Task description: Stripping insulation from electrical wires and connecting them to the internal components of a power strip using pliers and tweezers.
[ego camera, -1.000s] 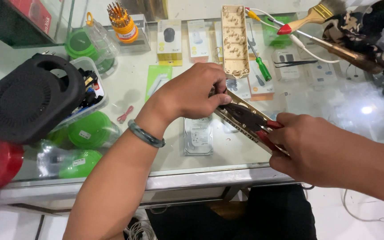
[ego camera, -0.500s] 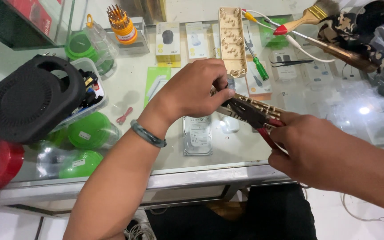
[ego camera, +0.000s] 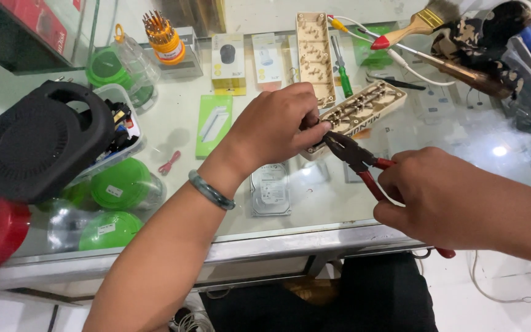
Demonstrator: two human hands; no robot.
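One opened beige power-strip casing (ego camera: 364,110) lies tilted on the glass counter (ego camera: 314,203), its inner side up and rows of metal contacts showing. The left hand (ego camera: 278,126) rests on its near end, fingers curled and pressed together on that end of the casing. One pair of red-handled pliers (ego camera: 357,160) meets the same end — the dark nose is right at the left fingertips, and whether its tips are together or slightly parted cannot be told. The right hand (ego camera: 434,200) is wrapped tight around the two red handles. One green bangle (ego camera: 210,190) sits on the left wrist.

Just behind the casing lies a second beige casing half (ego camera: 313,52), set lengthwise away from the person, with one green-handled screwdriver (ego camera: 341,77) beside it. Farther right are one paintbrush (ego camera: 416,24) with a wooden handle and one soldering iron (ego camera: 462,71).

Under the glass, near the left forearm, one hard drive (ego camera: 270,189) shows, plus three small boxed items at the back and one green packet (ego camera: 213,126). At the left stands one black speaker (ego camera: 38,144), touching one clear tub of small parts (ego camera: 121,126). One orange screwdriver set (ego camera: 162,34) stands at the back left — well apart from the hands.
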